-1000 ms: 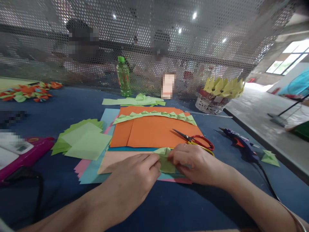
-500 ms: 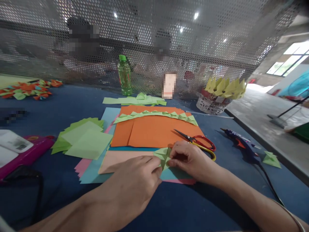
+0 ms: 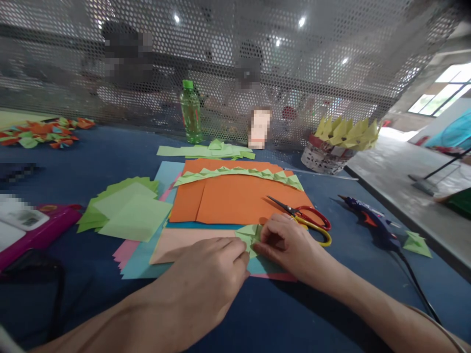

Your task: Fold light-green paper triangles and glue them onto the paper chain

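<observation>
A small folded green paper piece (image 3: 249,235) lies on a peach sheet (image 3: 184,243) at the near middle of the blue table (image 3: 103,157). My left hand (image 3: 206,282) pinches its left side and my right hand (image 3: 285,245) pinches its right side; both hands press it down together. Just beyond it lies a large orange sheet (image 3: 235,198) with a row of folded green triangles (image 3: 239,174) along its far edge. Red and yellow scissors (image 3: 305,220) rest beside my right hand.
A stack of green paper squares (image 3: 125,211) lies left. Green strips (image 3: 206,151) and a green bottle (image 3: 190,112) stand farther back before a perforated metal screen. A blue glue gun (image 3: 371,220) with its cord, a basket of yellow folded pieces (image 3: 336,144) and a pink case (image 3: 40,230) are around.
The green piece has been folded smaller and narrower between my fingers. My right hand has drawn in toward my left over the piece.
</observation>
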### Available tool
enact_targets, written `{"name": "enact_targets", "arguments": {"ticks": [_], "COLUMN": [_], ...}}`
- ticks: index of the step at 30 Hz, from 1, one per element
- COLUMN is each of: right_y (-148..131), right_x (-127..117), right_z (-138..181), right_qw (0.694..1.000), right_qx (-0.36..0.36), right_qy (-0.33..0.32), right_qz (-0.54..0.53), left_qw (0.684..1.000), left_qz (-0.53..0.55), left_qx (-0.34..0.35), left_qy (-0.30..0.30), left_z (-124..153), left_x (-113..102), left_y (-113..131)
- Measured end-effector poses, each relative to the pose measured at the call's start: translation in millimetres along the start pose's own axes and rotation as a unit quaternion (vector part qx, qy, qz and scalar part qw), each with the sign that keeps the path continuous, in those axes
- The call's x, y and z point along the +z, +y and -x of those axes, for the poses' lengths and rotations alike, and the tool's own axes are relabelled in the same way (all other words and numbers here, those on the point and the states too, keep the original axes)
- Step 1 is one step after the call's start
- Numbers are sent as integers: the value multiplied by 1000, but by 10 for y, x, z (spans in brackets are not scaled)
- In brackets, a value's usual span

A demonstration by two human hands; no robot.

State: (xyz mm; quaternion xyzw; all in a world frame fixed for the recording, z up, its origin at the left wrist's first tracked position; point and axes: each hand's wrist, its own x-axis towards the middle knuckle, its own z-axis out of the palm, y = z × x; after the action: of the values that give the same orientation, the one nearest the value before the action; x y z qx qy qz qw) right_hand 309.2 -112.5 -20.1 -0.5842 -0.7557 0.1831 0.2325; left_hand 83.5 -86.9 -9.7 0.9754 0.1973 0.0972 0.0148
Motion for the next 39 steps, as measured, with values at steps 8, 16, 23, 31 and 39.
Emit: {"name": "enact_targets", "arguments": {"ticks": [8,16,23,31,39], "right_y": [3,29,26,35,120], "right_x": [16,16,13,-13,-64], "right_z": [-29,-13,-26,-5,-25], "right_qw": [1000,1000,1000,999,998], "right_qx": [-2,-10,0,47,47], "right_qy": [9,12,15,3,-15], "right_qz": [1,-4,3,-11,-49], "left_qw": [999,998,999,999,999], "left_qz": [-41,-47,-25,-31,-31], "left_qx": [23,22,-8,-5,5], "left_qy": [-10,-34,-24,-38,-34], "left_z": [3,-65,-84,-77,-42], "left_x": [43,-12,14,-7,1], "left_y": [-17,1,22,29,18]}}
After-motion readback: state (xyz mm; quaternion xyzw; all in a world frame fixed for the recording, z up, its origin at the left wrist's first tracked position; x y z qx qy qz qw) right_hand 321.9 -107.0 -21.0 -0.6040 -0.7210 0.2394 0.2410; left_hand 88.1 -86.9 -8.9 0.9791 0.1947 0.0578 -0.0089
